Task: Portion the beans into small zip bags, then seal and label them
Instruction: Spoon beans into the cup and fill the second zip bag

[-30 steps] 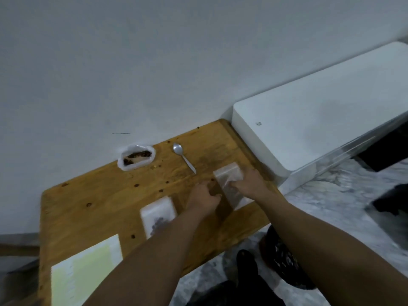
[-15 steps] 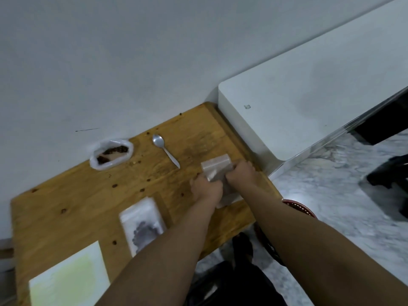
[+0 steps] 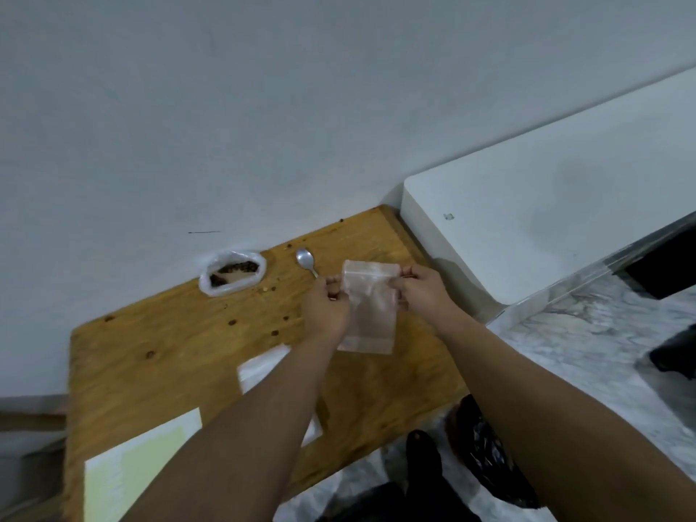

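Observation:
An empty clear zip bag [image 3: 371, 310] hangs upright above the wooden table [image 3: 158, 356], held by both hands. My left hand [image 3: 327, 310] pinches its left edge near the top, and my right hand [image 3: 421, 292] pinches its right top corner. At the back by the wall sits a white plastic bag of dark beans [image 3: 232, 272], its mouth open. A metal spoon [image 3: 307, 261] lies just right of it. Another zip bag [image 3: 263, 365], partly hidden by my left forearm, lies flat on the table.
A label sheet with a yellow-green area [image 3: 143, 469] lies at the table's front left. Loose beans [image 3: 232, 322] are scattered on the wood. A white box-like unit [image 3: 546, 220] adjoins the table's right end. Marble floor and a dark bin [image 3: 486, 457] are below right.
The empty zip bag has been lifted off the table and now hangs upright between both hands. The camera has shifted, and my left forearm now covers the filled bag.

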